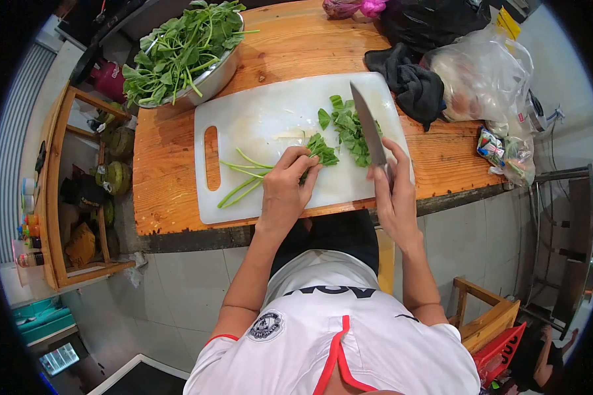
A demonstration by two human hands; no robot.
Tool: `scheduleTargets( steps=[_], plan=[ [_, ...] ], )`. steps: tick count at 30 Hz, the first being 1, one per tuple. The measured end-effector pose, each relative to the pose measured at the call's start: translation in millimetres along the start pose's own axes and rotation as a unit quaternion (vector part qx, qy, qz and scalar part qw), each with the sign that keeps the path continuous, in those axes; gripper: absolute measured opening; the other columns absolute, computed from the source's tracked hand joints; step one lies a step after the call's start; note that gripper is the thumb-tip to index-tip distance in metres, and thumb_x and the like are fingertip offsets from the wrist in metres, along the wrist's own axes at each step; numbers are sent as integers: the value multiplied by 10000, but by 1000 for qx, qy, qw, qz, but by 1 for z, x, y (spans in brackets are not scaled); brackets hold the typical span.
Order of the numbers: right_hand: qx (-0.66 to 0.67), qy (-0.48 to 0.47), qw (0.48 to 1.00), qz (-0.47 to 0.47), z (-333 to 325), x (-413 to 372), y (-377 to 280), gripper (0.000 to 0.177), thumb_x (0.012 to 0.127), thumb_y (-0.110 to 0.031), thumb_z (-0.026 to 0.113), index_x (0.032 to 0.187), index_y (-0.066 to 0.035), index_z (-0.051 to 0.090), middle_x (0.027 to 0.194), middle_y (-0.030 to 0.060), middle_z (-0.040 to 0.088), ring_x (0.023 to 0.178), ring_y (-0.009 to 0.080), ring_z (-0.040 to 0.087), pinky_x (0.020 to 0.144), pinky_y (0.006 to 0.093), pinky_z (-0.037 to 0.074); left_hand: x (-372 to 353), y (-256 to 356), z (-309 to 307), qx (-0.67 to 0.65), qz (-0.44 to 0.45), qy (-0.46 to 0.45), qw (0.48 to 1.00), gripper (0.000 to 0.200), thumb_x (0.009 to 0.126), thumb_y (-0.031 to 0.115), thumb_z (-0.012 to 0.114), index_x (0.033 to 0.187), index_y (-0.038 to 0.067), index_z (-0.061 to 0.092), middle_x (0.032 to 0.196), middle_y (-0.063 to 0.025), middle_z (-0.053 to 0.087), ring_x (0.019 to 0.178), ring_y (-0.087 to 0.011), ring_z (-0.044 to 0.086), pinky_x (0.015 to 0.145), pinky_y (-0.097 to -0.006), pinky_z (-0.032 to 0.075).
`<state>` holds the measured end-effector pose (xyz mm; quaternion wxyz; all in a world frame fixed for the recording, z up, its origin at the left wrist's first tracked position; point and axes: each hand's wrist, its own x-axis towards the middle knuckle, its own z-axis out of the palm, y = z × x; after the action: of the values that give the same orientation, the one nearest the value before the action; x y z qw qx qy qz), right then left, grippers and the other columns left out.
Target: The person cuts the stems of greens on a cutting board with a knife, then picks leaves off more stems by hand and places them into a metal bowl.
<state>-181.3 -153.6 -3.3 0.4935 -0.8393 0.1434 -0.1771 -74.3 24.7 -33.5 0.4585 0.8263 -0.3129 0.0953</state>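
My left hand [288, 182] is closed around a small bunch of leafy greens [323, 150] on the white cutting board [270, 99]. The thin stems [240, 184] stick out to the left of the hand, and the cut leafy end shows at its right. In my right hand [395, 187] is a kitchen knife [369, 125], gripped by its handle, the blade pointing away from me. Chopped leaves [350, 131] lie on the board just left of the blade. The fingers of my left hand partly hide the bunch.
A metal bowl [221, 79] heaped with leafy greens [184, 49] stands at the table's back left. Along the right side of the wooden table [168, 191] are a dark cloth [412, 85], a black plastic bag [435, 23] and a clear plastic bag [481, 72]. The table's front edge is close to my body.
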Motion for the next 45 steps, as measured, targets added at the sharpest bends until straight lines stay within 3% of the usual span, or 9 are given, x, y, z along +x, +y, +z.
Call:
scheduleTargets(
  steps=[4,8,12,18,21,24,30,36,45],
  plan=[
    [-31,-83,994,-70,0,-35,3,611,967,48,547,1550,-72,410,915,181,610,792,341,615,754,402,520,0,0,4,6,-8,14,1000,136,820,23,777,931,12,699,1023,-94,679,780,-286,701,673,-382,553],
    [-60,-113,985,-113,7,-35,4,666,932,65,577,1552,-129,432,872,178,593,769,341,620,741,423,517,0,0,6,-1,-11,29,1000,128,816,25,777,917,14,700,1002,-91,672,780,-282,698,672,-382,551],
    [-77,-137,982,-105,6,-25,-2,662,935,46,588,1549,-155,444,821,168,582,711,332,608,715,435,513,3,5,2,-11,-56,4,998,119,801,13,791,888,-2,712,986,-115,672,901,-265,715,731,-348,558],
    [-74,-154,980,-100,8,-25,-2,636,946,29,588,1539,-165,463,805,163,596,690,323,617,699,434,517,5,-3,4,-16,-9,24,1000,130,781,-18,791,878,-10,704,993,-125,608,905,-282,670,753,-372,532],
    [-74,-152,982,-86,8,-26,-4,635,948,27,589,1540,-164,461,819,166,611,696,322,624,697,432,519,7,3,1,-21,-46,-2,999,136,787,-15,780,881,9,683,1018,-122,575,910,-292,676,731,-413,536],
    [-69,-145,983,-83,8,-27,-4,639,948,29,586,1543,-163,454,832,168,621,701,324,629,699,433,520,5,1,3,-23,-69,-5,997,142,779,-3,804,870,-20,697,1002,-130,594,977,-285,689,790,-368,545],
    [-88,-125,985,-79,15,-31,-3,652,943,25,589,1549,-168,445,828,159,621,695,321,633,684,436,527,4,1,5,-27,-46,13,998,129,788,3,798,865,4,694,1048,-126,671,943,-298,708,765,-368,556],
    [-148,-144,975,-78,12,-31,-10,690,929,15,601,1563,-187,417,800,150,579,648,325,632,622,447,538,3,1,7,11,-12,13,1000,158,788,-36,753,895,-3,641,1047,-137,658,927,-343,663,785,-438,535],
    [-233,-190,950,-81,11,-15,-23,708,913,-4,606,1568,-177,398,807,189,599,593,377,640,559,472,542,6,3,5,16,-15,-2,1000,138,804,-26,752,902,0,657,1017,-136,674,892,-337,692,745,-414,546]
  ],
)
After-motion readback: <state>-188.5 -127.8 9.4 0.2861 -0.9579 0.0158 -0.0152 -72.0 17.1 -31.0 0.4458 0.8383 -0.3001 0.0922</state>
